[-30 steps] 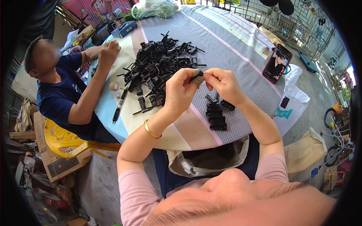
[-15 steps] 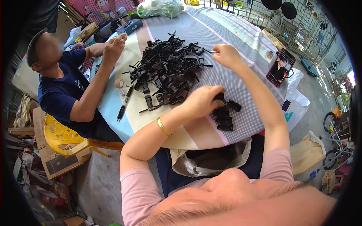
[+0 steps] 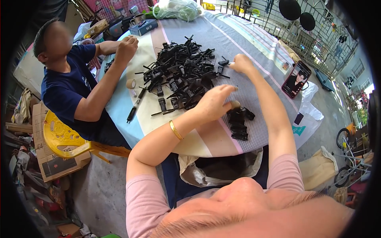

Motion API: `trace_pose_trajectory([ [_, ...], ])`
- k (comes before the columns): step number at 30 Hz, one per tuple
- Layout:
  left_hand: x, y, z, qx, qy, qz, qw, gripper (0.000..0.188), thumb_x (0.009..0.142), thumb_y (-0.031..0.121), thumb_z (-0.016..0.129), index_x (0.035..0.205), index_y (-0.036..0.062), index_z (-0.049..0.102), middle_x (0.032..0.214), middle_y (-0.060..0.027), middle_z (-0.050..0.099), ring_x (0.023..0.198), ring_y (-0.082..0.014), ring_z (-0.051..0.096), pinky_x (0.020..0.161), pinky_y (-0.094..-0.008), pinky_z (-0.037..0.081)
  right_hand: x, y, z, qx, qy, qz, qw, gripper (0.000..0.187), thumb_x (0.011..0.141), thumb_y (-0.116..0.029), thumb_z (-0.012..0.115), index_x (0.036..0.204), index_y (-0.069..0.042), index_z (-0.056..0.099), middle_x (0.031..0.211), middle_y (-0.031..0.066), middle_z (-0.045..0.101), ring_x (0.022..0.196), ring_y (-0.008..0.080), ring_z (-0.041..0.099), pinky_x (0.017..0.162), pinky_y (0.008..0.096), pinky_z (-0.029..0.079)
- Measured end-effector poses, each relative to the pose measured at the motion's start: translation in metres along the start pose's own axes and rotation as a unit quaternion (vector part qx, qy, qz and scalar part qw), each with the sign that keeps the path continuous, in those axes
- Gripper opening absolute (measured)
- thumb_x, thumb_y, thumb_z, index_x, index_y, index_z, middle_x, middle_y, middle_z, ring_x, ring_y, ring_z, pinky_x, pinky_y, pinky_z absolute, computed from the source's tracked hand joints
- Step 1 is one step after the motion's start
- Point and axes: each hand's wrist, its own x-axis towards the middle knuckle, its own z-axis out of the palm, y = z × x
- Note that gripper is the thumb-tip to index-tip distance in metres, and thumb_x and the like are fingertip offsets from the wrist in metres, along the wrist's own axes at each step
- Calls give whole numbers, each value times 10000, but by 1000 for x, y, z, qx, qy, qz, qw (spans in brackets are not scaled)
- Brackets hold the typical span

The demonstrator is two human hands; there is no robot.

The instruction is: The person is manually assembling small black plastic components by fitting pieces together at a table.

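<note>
A large heap of black plastic buckle-like pieces [image 3: 178, 73] lies on the cloth-covered table. My right hand [image 3: 243, 64] is closed at the heap's right edge, pinching a slim pale tool whose exact kind I cannot make out. At that tool's tip is one black plastic piece [image 3: 223, 63]. Nearer to me, my left hand [image 3: 214, 104] hovers with thumb and fingers apart, and I see nothing between them. Beside its thumb, several black pieces sit packed in a short row [image 3: 239, 123] near the table's front edge.
Across to the left sits another person [image 3: 73, 75], hands raised over the table. A tape roll [image 3: 130, 83] and a black pen [image 3: 136, 105] lie left of the heap. A propped phone [image 3: 296, 79] stands at right. Below the edge, an open sack [image 3: 190, 174] rests at my lap.
My left hand has drawn back slightly from the row, its fingers spreading. By my right hand, a black piece now shows apart from the heap at the tool's tip. The view has shifted a little.
</note>
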Motion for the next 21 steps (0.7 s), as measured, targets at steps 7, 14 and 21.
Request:
trace_pose_trajectory([
  [7, 10, -11, -5, 78, 176, -26, 981, 834, 601, 84, 761, 1296, 22, 304, 1313, -181, 363, 1181, -333, 404, 986, -344, 358, -94, -21, -55, 563, -137, 70, 812, 154, 747, -138, 614, 749, 15, 599, 579, -10, 462, 413, 28, 349, 335, 181, 238],
  [14, 15, -8, -18, -32, 131, -23, 991, 834, 588, -4, 766, 1303, 43, 339, 1159, -115, 541, 975, -176, 564, 850, -290, 452, -132, -47, -48, 688, -264, 35, 675, 127, 764, -118, 607, 783, -2, 560, 576, -5, 457, 412, 40, 350, 348, 185, 237],
  [21, 15, -6, -22, -97, 88, 8, 991, 679, 641, 44, 744, 1236, 16, 417, 1029, -131, 594, 881, -208, 605, 777, -306, 488, -143, -48, -53, 726, -281, 17, 627, 172, 808, -177, 615, 794, -17, 553, 572, -21, 452, 406, 27, 337, 351, 176, 224],
])
